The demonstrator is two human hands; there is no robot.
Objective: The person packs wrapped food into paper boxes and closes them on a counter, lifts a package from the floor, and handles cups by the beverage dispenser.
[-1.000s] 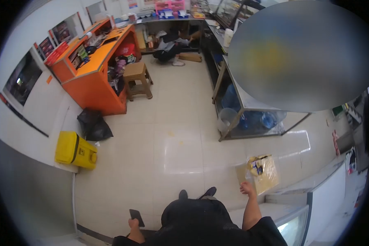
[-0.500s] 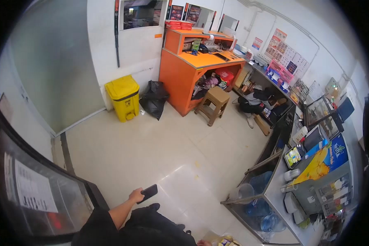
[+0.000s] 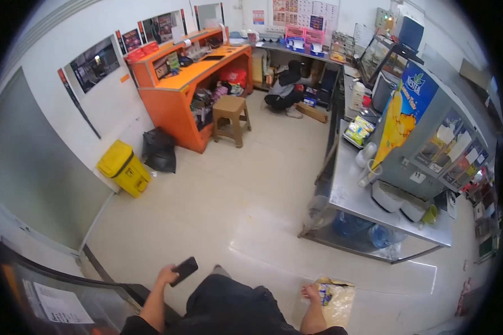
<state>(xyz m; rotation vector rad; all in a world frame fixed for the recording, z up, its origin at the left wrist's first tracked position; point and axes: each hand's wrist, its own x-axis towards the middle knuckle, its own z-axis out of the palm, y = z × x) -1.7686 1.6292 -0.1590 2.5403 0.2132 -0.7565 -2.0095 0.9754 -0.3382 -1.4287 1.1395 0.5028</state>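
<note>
In my left hand (image 3: pixel 165 275), low and left of centre, is a dark smartphone (image 3: pixel 185 271), its flat face turned up. My fingers wrap round its near end. To the right of my legs, my right hand (image 3: pixel 311 292) is closed on the upper edge of a clear plastic bag (image 3: pixel 341 307). Yellow packets show inside the bag, but their kind is too small to tell. The bag hangs above the tiled floor, and its lower part runs toward the bottom of the view.
A steel counter (image 3: pixel 346 192) with a drinks dispenser (image 3: pixel 408 162) stands on the right. An orange desk (image 3: pixel 170 120), a brown stool (image 3: pixel 229 117), a yellow bin (image 3: pixel 124 169) and a black bag (image 3: pixel 159 151) stand on the left. Another person (image 3: pixel 285 92) crouches at the back.
My view has swung to the right, so the room shifts left in it. My right hand and the plastic bag have come further into view. The smartphone stays in my left hand.
</note>
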